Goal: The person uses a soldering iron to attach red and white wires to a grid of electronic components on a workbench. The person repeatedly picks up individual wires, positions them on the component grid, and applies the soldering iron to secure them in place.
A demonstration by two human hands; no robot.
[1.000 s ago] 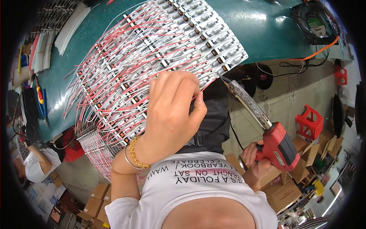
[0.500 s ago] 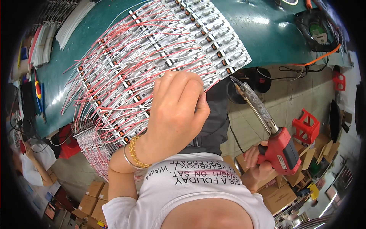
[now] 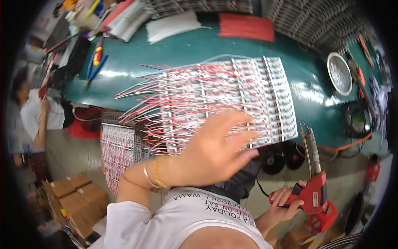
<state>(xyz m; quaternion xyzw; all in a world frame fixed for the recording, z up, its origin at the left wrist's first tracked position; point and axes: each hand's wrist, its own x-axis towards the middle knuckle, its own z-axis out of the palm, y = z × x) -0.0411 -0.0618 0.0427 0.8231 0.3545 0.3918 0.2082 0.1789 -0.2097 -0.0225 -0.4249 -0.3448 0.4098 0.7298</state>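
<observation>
A white panel of small circuit boards (image 3: 286,99) lies along the near edge of the green table, partly overhanging it. Rows of red and white wires (image 3: 141,101) run across it and stick out past its left side. Over the panel's near part is my left hand (image 3: 211,153), somewhat blurred, its thumb and fingers apart and nothing visible between them; it hides some boards beneath. My right hand (image 3: 286,203) grips a red soldering gun (image 3: 315,193) by its handle, off the panel's right side. The gun's tip points up, near the table edge and apart from the boards.
Bundles of white wires (image 3: 174,27) and red wires (image 3: 246,27) lie at the back, near stacked panels (image 3: 311,18). A metal bowl (image 3: 340,74) stands right. Pliers (image 3: 96,62) lie left. Another wired stack (image 3: 118,137) sits lower left, and a person (image 3: 31,108) is farther left.
The view has shifted, showing more of the table's back. My left hand's fingers have spread from a pinch over the panel. The soldering gun is now more upright, still in my right hand.
</observation>
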